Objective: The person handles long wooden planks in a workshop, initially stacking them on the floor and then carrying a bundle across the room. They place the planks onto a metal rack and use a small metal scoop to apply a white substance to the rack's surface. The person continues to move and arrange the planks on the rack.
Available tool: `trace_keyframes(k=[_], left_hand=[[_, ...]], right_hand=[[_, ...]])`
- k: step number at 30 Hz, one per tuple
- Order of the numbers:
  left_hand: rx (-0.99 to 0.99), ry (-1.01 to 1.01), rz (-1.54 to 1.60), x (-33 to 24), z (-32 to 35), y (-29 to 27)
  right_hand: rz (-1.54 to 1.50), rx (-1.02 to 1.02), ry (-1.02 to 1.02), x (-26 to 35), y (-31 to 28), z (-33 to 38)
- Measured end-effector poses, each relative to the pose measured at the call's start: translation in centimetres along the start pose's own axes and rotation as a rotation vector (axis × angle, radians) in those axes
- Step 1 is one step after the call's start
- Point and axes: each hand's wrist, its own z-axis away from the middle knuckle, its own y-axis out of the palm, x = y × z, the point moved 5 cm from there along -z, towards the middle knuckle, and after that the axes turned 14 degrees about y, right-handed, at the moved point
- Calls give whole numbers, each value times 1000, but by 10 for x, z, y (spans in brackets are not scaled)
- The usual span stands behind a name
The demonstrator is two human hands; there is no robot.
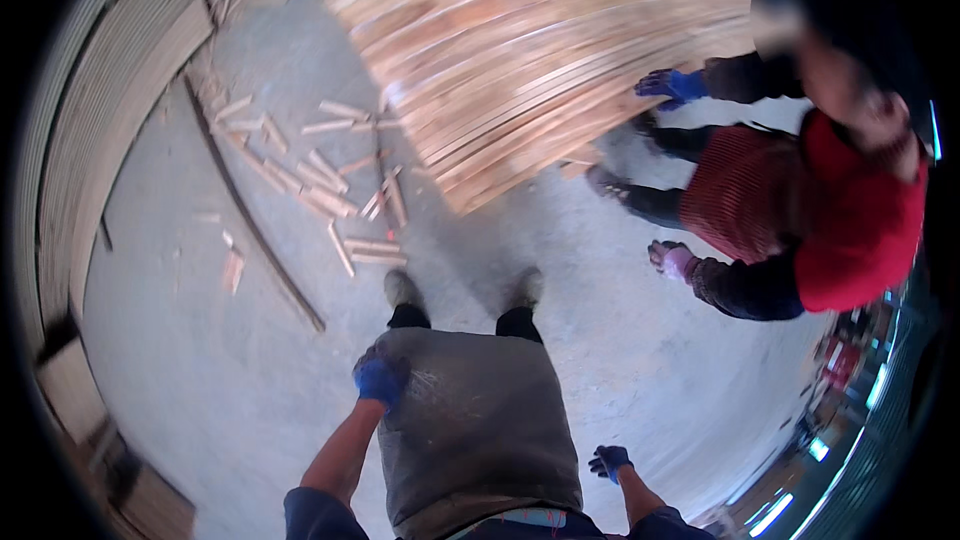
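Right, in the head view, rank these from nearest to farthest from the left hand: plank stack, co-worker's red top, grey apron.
From the left hand, as pictured:
1. Grey apron: nearest, the hand overlapping its left edge.
2. Plank stack: ahead and to the right.
3. Co-worker's red top: farthest, well over to the right.

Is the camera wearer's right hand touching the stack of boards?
Apart. The head view shows a wide stretch of grey floor between the right hand and the stack of boards.

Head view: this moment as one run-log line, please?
left hand: at grey apron | right hand: apart from apron | planks: stacked ahead | co-worker: beside planks | wood strips: scattered on floor
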Motion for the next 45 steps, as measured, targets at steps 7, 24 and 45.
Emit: trace_keyframes(k=[7,24,45], left_hand=[[116,-214,605,-22,44,-32],[300,-299,724,-279,51,-24],[348,-31,673,-875,-531,-182]], right_hand=[[-101,301,-113,-39,20,30],[-629,568,-653,185,-316,69],[-894,664,-416,368,-607,60]])
